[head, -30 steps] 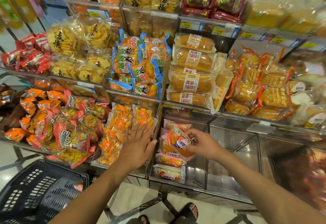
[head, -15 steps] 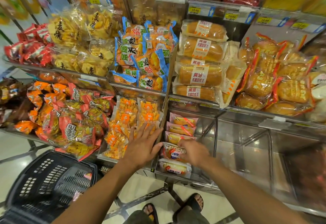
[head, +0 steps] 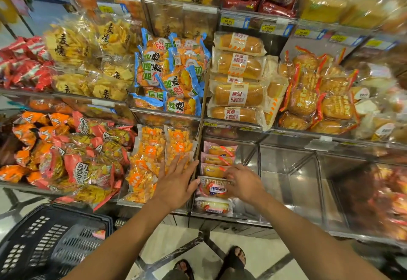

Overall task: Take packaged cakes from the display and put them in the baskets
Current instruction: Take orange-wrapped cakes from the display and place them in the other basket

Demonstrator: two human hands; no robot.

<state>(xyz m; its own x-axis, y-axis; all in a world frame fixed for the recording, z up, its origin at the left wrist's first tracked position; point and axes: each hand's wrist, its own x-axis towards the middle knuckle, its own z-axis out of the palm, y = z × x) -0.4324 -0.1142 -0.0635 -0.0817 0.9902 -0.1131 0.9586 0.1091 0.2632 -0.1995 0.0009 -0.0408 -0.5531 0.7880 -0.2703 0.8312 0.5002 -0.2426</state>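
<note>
**Lower shelf, cake bin: both hands at the display**

Left hand (head: 176, 182): fingers spread, palm flat on orange snack bags (head: 152, 147), just left of a cardboard divider (head: 199, 145).
Right hand (head: 244, 184): fingers curled over the right end of a cake (head: 211, 188), which lies flat in a clear bin (head: 248, 209).
More cakes (head: 218, 159): one row in the same bin, three behind the gripped one, one in front.
The divider stands between the hands.
Basket (head: 55, 240): black, lower left, well apart from the cake.
Above: bread loaves (head: 237, 94), blue-edged bags (head: 171, 77).
Below: sandalled feet (head: 236, 257).
</note>
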